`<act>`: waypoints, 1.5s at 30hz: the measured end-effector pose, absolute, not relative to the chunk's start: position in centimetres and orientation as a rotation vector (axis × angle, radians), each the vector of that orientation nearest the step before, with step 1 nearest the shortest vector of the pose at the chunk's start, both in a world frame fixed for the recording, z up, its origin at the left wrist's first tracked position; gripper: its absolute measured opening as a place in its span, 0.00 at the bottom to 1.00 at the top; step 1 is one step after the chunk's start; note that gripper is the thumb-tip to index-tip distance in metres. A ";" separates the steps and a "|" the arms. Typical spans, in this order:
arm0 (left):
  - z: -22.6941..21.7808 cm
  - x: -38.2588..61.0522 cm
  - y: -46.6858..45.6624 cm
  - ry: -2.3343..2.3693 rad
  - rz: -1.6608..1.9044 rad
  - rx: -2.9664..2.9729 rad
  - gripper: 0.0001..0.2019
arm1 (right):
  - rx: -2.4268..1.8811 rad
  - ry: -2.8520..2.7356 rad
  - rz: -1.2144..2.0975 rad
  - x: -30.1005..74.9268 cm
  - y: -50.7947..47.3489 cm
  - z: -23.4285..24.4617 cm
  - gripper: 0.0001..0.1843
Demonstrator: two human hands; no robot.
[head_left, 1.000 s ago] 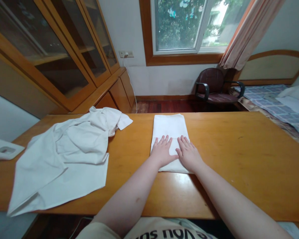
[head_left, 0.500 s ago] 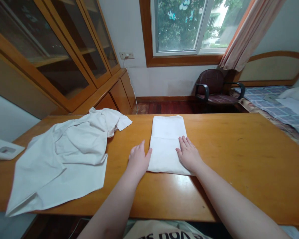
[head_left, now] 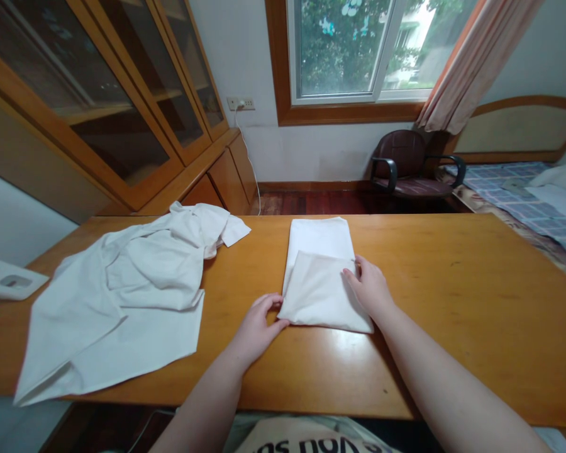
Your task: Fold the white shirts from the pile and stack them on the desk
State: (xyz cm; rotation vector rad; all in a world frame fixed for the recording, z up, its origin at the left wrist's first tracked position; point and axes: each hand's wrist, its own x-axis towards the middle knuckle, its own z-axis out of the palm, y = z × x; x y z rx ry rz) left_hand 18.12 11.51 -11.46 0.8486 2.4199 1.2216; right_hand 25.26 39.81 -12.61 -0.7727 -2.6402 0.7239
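A white cloth [head_left: 318, 236], folded into a neat rectangle, lies on the wooden table in front of me. Its near part is a loose flap, raised a little and slightly askew over the layers beneath. My left hand [head_left: 259, 321] pinches the near left corner between thumb and fingers. At the flap's upper right corner, my right hand [head_left: 370, 286] grips the edge, thumb on top and fingertips partly hidden. Off to the left lies a second white cloth [head_left: 146, 270], crumpled and spread out, with neither hand touching it.
The wooden table [head_left: 453, 302] stretches wide to both sides. A white plastic piece with slots [head_left: 12, 280] juts in at the left edge. Behind the table stand a glass-door cabinet [head_left: 170, 113], a dark red armchair [head_left: 403, 163] and a bed [head_left: 523, 189].
My left hand has slid nearer to the cloth's near left corner and closed on it. My right hand, flat before, now grips and lifts the flap's edge, skewing the flap.
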 end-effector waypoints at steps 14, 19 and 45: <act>-11.7 18.4 12.0 2.024 1.518 0.600 0.32 | -0.763 -2.306 1.232 24.2 41.1 -14.0 0.28; -11.4 18.5 12.3 2.108 1.477 0.540 0.29 | -0.772 -2.357 1.105 23.8 41.1 -14.4 0.24; -7.4 18.7 12.7 2.668 0.553 0.765 0.27 | -0.803 -2.453 0.986 23.8 40.5 -14.0 0.23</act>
